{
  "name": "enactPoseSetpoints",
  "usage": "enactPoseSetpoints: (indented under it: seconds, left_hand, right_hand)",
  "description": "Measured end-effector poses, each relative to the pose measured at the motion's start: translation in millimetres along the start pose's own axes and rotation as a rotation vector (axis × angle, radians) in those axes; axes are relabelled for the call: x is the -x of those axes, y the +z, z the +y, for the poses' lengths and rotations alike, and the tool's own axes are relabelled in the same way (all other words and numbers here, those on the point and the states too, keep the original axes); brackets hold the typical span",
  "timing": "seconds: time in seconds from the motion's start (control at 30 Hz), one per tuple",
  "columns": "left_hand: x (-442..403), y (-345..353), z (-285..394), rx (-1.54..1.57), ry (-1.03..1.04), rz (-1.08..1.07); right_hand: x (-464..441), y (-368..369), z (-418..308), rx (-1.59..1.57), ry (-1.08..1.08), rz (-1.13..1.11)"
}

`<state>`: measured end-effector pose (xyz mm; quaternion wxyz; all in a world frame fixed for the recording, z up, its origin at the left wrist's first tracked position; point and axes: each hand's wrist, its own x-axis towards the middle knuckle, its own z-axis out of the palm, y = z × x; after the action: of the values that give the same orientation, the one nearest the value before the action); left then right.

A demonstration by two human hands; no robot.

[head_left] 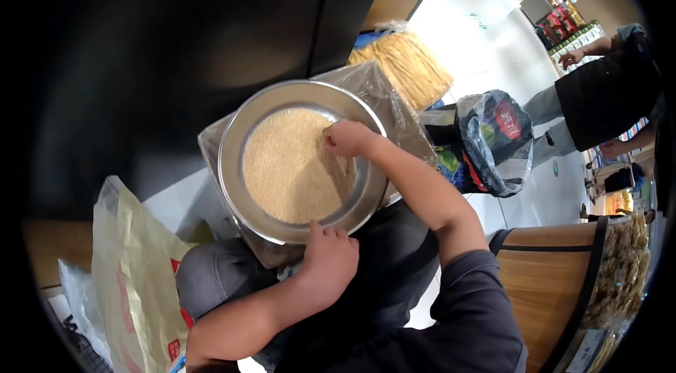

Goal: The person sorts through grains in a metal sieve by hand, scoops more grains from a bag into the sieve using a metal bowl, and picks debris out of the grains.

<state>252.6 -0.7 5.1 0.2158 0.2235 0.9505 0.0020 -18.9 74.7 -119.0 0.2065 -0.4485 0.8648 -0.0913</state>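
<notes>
Metal pan (239,135) of pale grain (285,162) spans the space between two bare hands

The person's right hand (343,139) is at the grain's edge, its fingers drawn narrowly inward; whether they hold any grain is hidden. Most of the grain lies to the left of this hand and below it, with a shadow across part of it. The left hand (331,264) is bent over the pan's near rim, one fingertip pointing inward; whether it grips the rim, one cannot tell.

Under the pan, just beyond the left hand, is a support covered in clear plastic (396,116). Past the right hand lies a bundle of long yellow strips (412,66), and to that hand's right stands an open printed bag (500,137). Well to the left hand's left is a yellowish bag (130,281). Another person (605,102) stands farther off, beyond the right forearm.
</notes>
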Motion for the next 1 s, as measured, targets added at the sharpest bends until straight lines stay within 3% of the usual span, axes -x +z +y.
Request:
enactPoseSetpoints:
  seconds: [0.27, 0.33, 0.53, 0.7, 0.77, 1.0]
  left_hand:
    - [15.3, -27.2, -8.3, 0.167, -0.057, 0.019]
    - [16.2, -24.4, -13.3, 0.069, -0.068, 0.076]
    - [11.5, -10.6, -15.3, 0.038, -0.151, -0.099]
    - [6.2, -12.2, -5.0, 0.088, -0.094, -0.191]
    - [3.7, -13.6, -7.5, 0.051, -0.081, -0.223]
    - [-0.6, -11.4, -10.1, -0.006, -0.090, -0.224]
  right_hand:
    - [6.7, -11.9, -9.2, -0.069, -0.030, -0.008]
    - [7.0, -18.0, -15.5, -0.095, 0.006, -0.045]
    - [0.7, -18.0, -44.1, -0.144, -0.077, -0.013]
    - [-13.5, -5.8, -68.2, -0.222, -0.128, -0.093]
    - [-18.3, -2.5, -71.7, -0.193, -0.256, -0.112]
    - [-22.0, -2.8, -61.6, -0.036, -0.220, -0.167]
